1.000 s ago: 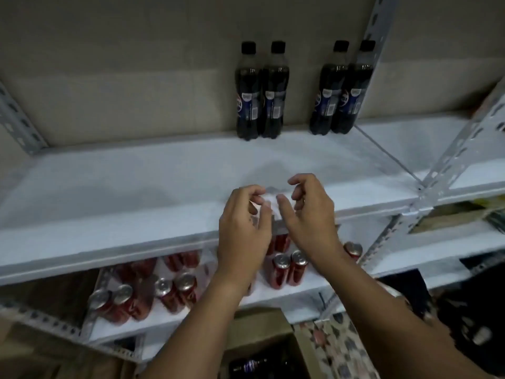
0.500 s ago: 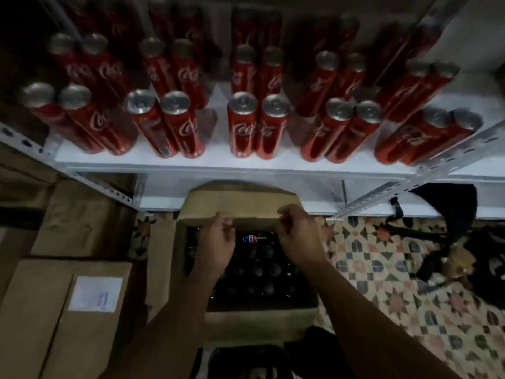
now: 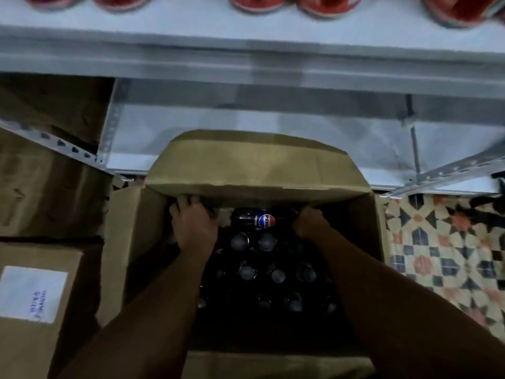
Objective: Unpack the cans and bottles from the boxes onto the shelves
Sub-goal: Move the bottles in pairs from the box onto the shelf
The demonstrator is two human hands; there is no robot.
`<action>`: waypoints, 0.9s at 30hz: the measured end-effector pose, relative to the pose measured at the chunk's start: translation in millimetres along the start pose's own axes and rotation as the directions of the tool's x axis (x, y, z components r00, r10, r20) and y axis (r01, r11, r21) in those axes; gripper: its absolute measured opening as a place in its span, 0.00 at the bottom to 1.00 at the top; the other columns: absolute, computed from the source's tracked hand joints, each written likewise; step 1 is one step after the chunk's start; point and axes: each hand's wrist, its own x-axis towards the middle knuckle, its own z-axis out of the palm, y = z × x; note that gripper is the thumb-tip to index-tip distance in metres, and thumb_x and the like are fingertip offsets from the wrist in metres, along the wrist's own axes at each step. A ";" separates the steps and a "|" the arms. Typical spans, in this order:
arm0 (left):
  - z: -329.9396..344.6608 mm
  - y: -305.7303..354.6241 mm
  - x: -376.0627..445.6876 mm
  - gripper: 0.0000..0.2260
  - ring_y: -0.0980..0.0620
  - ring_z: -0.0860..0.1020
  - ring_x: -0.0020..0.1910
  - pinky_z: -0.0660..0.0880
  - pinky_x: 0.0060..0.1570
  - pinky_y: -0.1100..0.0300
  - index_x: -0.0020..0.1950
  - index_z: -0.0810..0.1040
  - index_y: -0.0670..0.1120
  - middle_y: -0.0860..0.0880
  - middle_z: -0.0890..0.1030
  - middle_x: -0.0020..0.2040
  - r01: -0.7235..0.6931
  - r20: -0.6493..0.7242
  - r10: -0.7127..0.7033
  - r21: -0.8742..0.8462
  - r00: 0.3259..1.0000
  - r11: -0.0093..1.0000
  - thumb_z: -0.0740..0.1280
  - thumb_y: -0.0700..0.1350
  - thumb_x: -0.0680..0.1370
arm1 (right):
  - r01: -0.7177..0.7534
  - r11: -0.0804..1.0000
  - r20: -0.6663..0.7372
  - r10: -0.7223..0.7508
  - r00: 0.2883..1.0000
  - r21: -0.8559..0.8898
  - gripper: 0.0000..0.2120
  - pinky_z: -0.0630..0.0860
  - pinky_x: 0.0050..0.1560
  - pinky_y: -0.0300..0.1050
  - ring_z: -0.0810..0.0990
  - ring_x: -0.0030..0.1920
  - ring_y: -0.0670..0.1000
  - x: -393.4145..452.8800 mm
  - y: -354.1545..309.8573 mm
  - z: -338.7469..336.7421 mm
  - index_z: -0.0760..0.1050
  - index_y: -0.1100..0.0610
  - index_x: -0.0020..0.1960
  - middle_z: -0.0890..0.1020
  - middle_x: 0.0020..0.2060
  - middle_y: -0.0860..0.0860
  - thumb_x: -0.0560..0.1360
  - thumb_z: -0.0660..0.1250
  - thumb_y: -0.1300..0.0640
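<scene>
Your 2 hands have dropped from the shelf into the open box (image 3: 128, 242), left hand (image 3: 195, 228) and right hand (image 3: 310, 224) reaching toward 12 o'clock beside the Pepsi bottle (image 3: 262, 219); I cannot tell either grip.

A floor of patterned tiles (image 3: 437, 255), cream with dark stars and reddish rosettes, shows at the right. On it stands an open brown cardboard box (image 3: 123, 242), its far flap (image 3: 246, 165) raised toward the white metal shelf unit. A closed brown cardboard box with a white paper label (image 3: 41, 310) sits just beside the open box's left wall, with more brown cartons (image 3: 49, 187) behind it. The white shelf board (image 3: 246, 20) along the top edge carries red cans (image 3: 322, 4), blurred and cut off. A lower white shelf board (image 3: 273, 127) lies beneath it.
</scene>
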 end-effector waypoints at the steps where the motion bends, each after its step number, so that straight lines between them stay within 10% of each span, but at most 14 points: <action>1: 6.8 -1.4 3.9 0.21 0.35 0.68 0.67 0.69 0.63 0.44 0.63 0.77 0.42 0.39 0.74 0.66 0.002 -0.008 -0.002 0.021 1.000 1.000 0.73 0.48 0.73 | -0.017 1.000 0.028 0.017 0.999 0.004 0.18 0.71 0.65 0.50 0.75 0.67 0.63 12.7 1.1 6.3 0.72 0.66 0.69 0.76 0.67 0.65 0.82 0.62 0.59; 7: 24.5 6.1 10.9 0.11 0.34 0.69 0.61 0.66 0.65 0.48 0.53 0.81 0.42 0.40 0.71 0.65 0.114 -0.174 -0.160 -0.250 0.972 0.962 0.72 0.41 0.71 | -0.042 0.998 0.156 0.049 0.987 -0.050 0.18 0.71 0.65 0.49 0.75 0.67 0.61 66.6 6.5 28.1 0.73 0.66 0.69 0.75 0.68 0.64 0.83 0.61 0.58; 13: 32.4 4.8 13.3 0.16 0.38 0.69 0.64 0.61 0.64 0.48 0.55 0.78 0.45 0.40 0.72 0.63 0.078 -0.170 -0.108 -0.172 0.979 0.982 0.75 0.41 0.69 | -0.104 0.993 0.242 0.114 0.964 -0.053 0.20 0.72 0.68 0.51 0.75 0.66 0.60 86.4 12.1 42.1 0.71 0.62 0.72 0.75 0.68 0.61 0.83 0.64 0.55; 21: 18.0 9.9 3.3 0.22 0.33 0.72 0.60 0.68 0.64 0.47 0.64 0.75 0.40 0.38 0.65 0.69 0.092 -0.055 -0.106 -0.214 0.993 0.973 0.76 0.37 0.72 | -0.033 0.981 0.171 0.067 0.983 -0.191 0.20 0.70 0.59 0.42 0.71 0.70 0.59 84.5 18.9 50.0 0.67 0.62 0.75 0.72 0.71 0.58 0.85 0.55 0.59; 27: 4.8 0.5 1.0 0.17 0.35 0.74 0.63 0.72 0.61 0.44 0.66 0.76 0.40 0.38 0.73 0.67 0.000 0.044 0.006 -0.148 0.999 0.989 0.70 0.39 0.78 | -0.139 0.990 0.055 0.137 0.989 0.033 0.18 0.73 0.63 0.49 0.76 0.66 0.62 46.2 -2.9 24.7 0.73 0.66 0.67 0.78 0.64 0.63 0.79 0.68 0.61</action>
